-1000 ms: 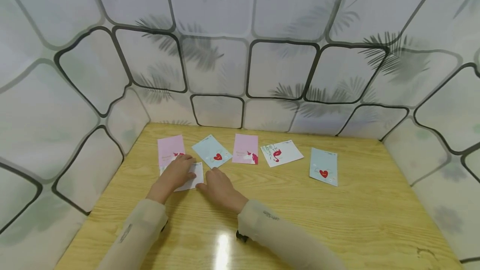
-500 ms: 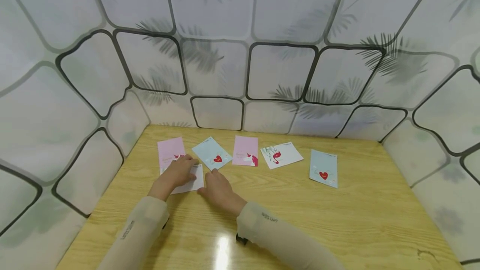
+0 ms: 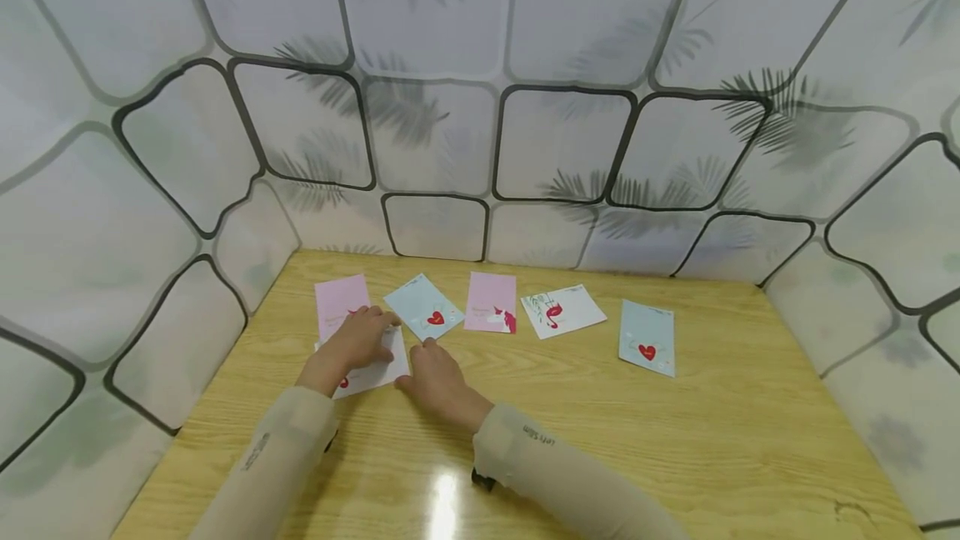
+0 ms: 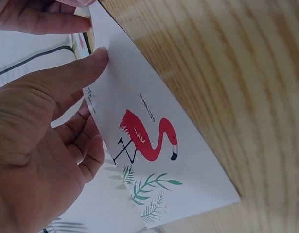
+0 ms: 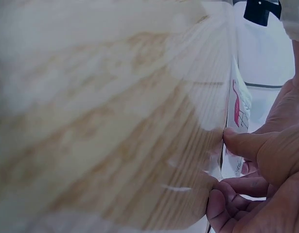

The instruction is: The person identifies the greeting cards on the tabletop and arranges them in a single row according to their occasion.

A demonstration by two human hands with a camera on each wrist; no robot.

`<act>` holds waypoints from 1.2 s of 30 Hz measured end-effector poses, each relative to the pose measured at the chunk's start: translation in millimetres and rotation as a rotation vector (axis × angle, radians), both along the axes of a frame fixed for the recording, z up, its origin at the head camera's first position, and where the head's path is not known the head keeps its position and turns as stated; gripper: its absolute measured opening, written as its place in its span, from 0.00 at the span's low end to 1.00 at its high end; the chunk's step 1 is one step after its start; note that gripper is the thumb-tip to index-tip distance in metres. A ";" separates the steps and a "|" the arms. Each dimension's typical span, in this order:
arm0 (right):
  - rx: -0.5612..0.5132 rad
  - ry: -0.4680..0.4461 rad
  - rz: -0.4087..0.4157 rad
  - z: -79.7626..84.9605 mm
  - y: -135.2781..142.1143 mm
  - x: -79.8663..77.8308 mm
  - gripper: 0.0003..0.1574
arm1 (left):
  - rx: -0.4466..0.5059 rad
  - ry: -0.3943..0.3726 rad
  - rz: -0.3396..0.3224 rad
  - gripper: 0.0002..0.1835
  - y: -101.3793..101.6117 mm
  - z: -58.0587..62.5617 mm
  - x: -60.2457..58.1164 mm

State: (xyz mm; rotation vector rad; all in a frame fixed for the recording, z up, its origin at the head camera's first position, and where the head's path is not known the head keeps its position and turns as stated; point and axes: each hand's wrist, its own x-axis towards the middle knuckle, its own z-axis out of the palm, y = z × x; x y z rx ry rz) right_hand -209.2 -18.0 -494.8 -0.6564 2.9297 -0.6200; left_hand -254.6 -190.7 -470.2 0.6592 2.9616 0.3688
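A white flamingo card (image 4: 161, 145) lies low over the wooden table at the left, tilted in the left wrist view. My left hand (image 3: 356, 340) holds it, the thumb on its printed face and the other fingers curled behind its far edge. At the card's right end is my right hand (image 3: 442, 382), with thumb and fingertips right at the edge and corner. The thumb of that hand touches the card's near edge in the right wrist view. Just behind the left hand, a pink unicorn card (image 3: 339, 297) is partly covered by the hand and the flamingo card.
A blue heart card (image 3: 420, 302), a pink unicorn card (image 3: 487, 298), another flamingo card (image 3: 577, 307) and a second blue heart card (image 3: 647, 327) lie along the back of the table (image 3: 712, 440). Patterned wall panels (image 3: 562, 140) stand behind and at both sides.
The held card has slid slightly toward me and turned, its left end coming nearer, so red print shows below my left wrist. My right hand has barely moved.
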 end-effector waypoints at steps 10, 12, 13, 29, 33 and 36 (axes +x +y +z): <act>-0.117 -0.055 -0.036 0.9 4.6 -2.2 0.15 | 0.089 0.046 0.024 0.20 0.2 -1.5 5.1; -0.151 -0.077 -0.047 0.2 5.7 -3.6 0.13 | 0.101 0.067 0.025 0.17 0.9 1.1 7.4; -0.169 -0.090 -0.054 -0.3 6.2 -4.5 0.13 | 0.104 0.074 0.027 0.15 1.4 2.8 8.7; -0.378 -0.128 -0.033 0.9 19.6 -7.8 0.08 | 0.150 0.117 0.008 0.06 5.1 29.1 29.3; -0.410 -0.137 -0.060 7.6 28.2 -5.3 0.07 | 0.184 0.108 0.008 0.06 7.6 37.0 33.3; -0.463 -0.148 -0.071 13.5 37.3 -4.1 0.07 | 0.231 0.108 0.010 0.06 11.9 43.7 36.7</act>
